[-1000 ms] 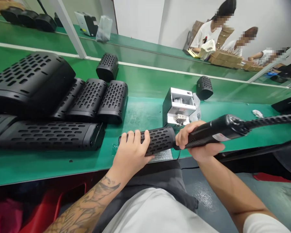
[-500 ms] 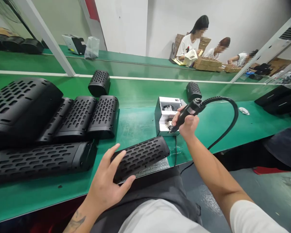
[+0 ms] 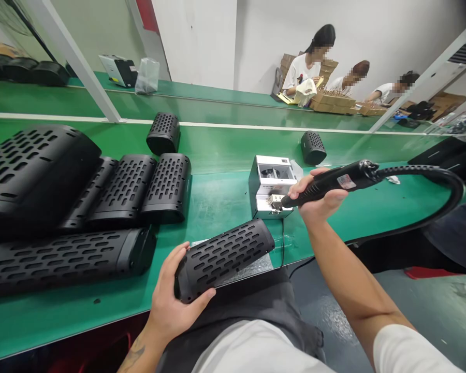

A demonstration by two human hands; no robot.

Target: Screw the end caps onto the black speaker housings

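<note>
- Slotted black housing sits slantwise in front of the silver machine; our left hand pinches its nearer end between thumb and fingers.
- Our right hand wraps its fingers round a corded tool, tip at the machine's front; contact we can't tell.
- Between tip and housing, any path must clear the machine's thin cord.
- More housings crowd the counter left of the machine.

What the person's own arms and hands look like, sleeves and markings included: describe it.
The left hand and right hand are bare; no glove, ring or watch shows. A short white sleeve ends on the right upper arm. The left sleeve is out of view, but a tattoo shows on the left forearm.
</note>
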